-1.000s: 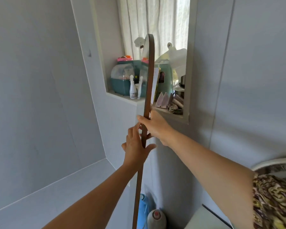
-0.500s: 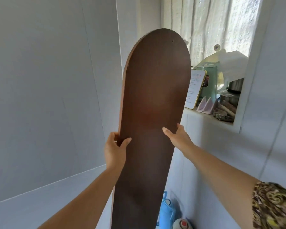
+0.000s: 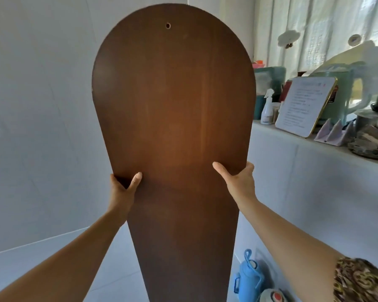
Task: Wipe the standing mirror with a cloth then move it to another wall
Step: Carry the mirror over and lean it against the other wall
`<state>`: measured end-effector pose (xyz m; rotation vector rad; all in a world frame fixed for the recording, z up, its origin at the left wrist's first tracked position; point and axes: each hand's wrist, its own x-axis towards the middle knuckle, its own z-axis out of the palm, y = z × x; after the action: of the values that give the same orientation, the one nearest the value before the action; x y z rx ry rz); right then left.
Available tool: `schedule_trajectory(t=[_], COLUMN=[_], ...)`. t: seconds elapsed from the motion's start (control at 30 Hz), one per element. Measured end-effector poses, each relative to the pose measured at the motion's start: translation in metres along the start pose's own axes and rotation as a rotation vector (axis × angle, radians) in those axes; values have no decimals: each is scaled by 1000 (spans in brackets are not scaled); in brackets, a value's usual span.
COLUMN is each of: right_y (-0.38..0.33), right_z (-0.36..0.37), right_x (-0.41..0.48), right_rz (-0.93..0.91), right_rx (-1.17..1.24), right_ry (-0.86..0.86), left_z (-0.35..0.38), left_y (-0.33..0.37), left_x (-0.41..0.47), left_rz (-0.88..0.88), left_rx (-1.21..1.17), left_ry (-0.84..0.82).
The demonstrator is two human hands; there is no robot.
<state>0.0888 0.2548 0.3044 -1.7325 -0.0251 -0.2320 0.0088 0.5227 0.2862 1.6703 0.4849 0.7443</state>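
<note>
Mirror (image 3: pixel 172 127) upright before me, brown back facing, long axis vertical. Left hand (image 3: pixel 122 188) clamps its left edge, right hand (image 3: pixel 240 182) its right edge, level with each other. Ledge (image 3: pixel 303 147) just right; left wall clearer.

View centre is blocked by the mirror (image 3: pixel 172 127), brown back shown, gripped at both edges by the left hand (image 3: pixel 123 188) and right hand (image 3: pixel 240 182). Open room is seen left, bounded only by bare wall (image 3: pixel 37 105). Right side is crowded: ledge (image 3: pixel 292 144) packed with spray bottle (image 3: pixel 267 107), leaning board (image 3: pixel 303 105), kettle (image 3: pixel 345 92). Low right, floor space is taken by a blue bottle (image 3: pixel 249 277).
</note>
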Motion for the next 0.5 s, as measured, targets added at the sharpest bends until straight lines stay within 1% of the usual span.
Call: schedule_trajectory(t=[0.1,0.2,0.37,0.5], right_y=[-9,-8,3,9], right_z=[33,58,49,49], right_x=[-4,2,30,56], right_rz=[-28,-57,-53,-49], right_rx=[14,7,-15,-27], right_ry=[-15,36,83,82], left_z=[-20,-29,-3,19], left_y=[-9,-16,-26,-30], left_x=[16,32,44,67], left_rz=[-9,3,71,73], left_rx=[-22,-22,-4,-18], left_ry=[21,2,-19,-38])
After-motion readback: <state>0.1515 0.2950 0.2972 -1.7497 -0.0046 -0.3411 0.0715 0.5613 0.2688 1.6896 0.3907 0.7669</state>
